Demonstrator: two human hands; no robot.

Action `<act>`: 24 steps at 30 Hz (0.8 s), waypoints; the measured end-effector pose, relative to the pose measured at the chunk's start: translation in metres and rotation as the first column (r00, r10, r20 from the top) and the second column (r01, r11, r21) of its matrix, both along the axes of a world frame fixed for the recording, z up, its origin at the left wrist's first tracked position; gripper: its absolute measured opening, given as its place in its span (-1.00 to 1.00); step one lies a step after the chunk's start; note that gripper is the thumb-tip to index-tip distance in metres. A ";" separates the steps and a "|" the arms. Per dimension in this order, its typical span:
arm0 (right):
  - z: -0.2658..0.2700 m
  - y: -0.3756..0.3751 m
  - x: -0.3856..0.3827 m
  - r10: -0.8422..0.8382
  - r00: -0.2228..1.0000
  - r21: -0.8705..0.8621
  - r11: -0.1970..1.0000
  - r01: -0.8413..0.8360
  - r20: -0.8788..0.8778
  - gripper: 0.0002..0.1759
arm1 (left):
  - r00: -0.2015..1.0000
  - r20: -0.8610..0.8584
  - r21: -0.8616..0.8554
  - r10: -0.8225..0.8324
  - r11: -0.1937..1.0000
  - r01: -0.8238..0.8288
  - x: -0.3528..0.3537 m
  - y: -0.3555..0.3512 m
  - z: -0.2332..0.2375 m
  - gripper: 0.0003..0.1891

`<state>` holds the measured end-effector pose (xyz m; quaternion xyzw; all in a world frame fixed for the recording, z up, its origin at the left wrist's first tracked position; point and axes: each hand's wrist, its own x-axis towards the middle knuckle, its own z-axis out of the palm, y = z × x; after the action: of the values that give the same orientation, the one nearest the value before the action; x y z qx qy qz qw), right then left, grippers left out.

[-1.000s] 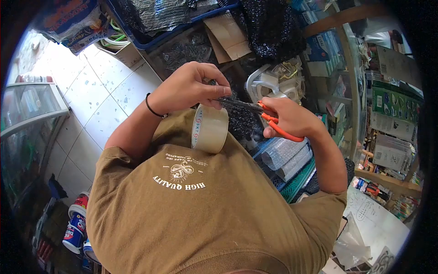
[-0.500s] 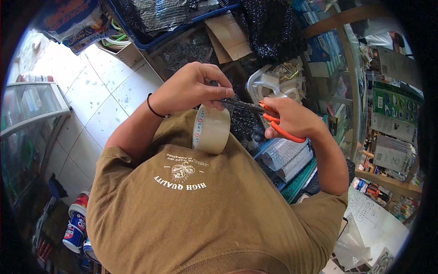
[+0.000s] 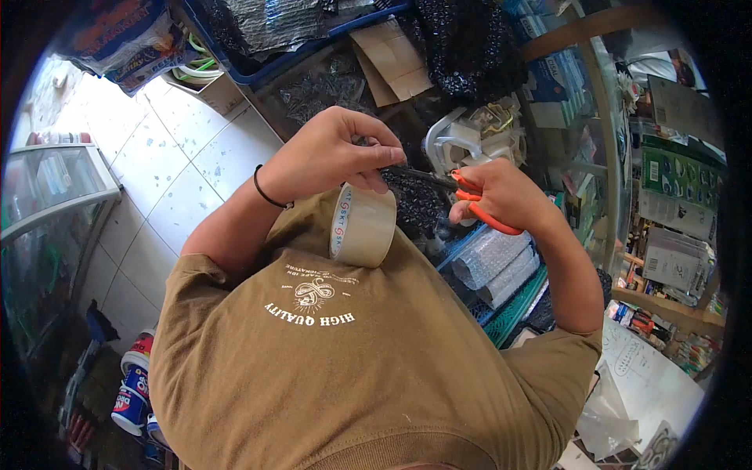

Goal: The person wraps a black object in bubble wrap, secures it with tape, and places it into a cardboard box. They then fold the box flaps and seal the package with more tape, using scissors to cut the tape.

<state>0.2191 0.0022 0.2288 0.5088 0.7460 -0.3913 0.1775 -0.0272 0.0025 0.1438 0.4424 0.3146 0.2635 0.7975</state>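
My right hand (image 3: 505, 192) is closed around the orange handles of a pair of scissors (image 3: 431, 179). Their dark blades point left and reach the fingertips of my left hand (image 3: 345, 153). That hand, with a black band at its wrist, has thumb and fingers pinched together. What lies between them is hidden, so I cannot make it out. Just below the left fingers a wide roll of clear packing tape (image 3: 370, 229), its side printed with small letters, rests against the front of my brown shirt (image 3: 352, 360).
Bubble-wrapped packs (image 3: 493, 262) lie beyond my right forearm. Ahead are black bubble wrap (image 3: 466, 55), a folded cardboard piece (image 3: 392, 63) and a blue tray (image 3: 258, 72). A glass case (image 3: 55, 184) stands left on the tiled floor (image 3: 176, 172); stocked shelves (image 3: 674, 196) line the right.
My right hand has drawn slightly to the right with the scissors, its thumb now higher. My left hand and the tape roll have barely moved.
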 end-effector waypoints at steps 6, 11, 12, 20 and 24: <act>0.003 0.001 0.001 -0.010 1.000 0.000 1.000 0.010 -0.010 -0.37 | 0.999 -0.002 0.090 0.048 0.995 -0.048 0.004 -0.003 -0.006 -0.73; 0.003 0.001 0.002 0.001 1.000 0.012 1.000 -0.001 -0.013 -0.38 | 0.999 -0.009 0.243 -0.051 0.969 0.052 -0.005 0.002 -0.012 -0.67; 0.003 0.001 0.002 0.001 1.000 0.012 1.000 -0.001 -0.013 -0.38 | 0.996 -0.036 0.357 -0.085 0.930 0.092 -0.008 0.002 -0.012 -0.62; 0.009 0.005 -0.002 -0.002 0.997 -0.063 0.998 0.007 0.072 -0.38 | 0.992 0.052 0.318 -0.114 0.944 0.092 -0.014 0.004 -0.024 -0.50; 0.009 0.006 0.003 0.013 0.995 -0.063 0.998 -0.007 0.095 -0.24 | 0.996 0.028 0.383 -0.088 0.921 0.070 -0.015 0.004 -0.027 -0.52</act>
<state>0.2218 0.0082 0.2373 0.5175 0.7265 -0.3889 0.2308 -0.0422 0.0065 0.1172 0.5953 0.2212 0.2970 0.7131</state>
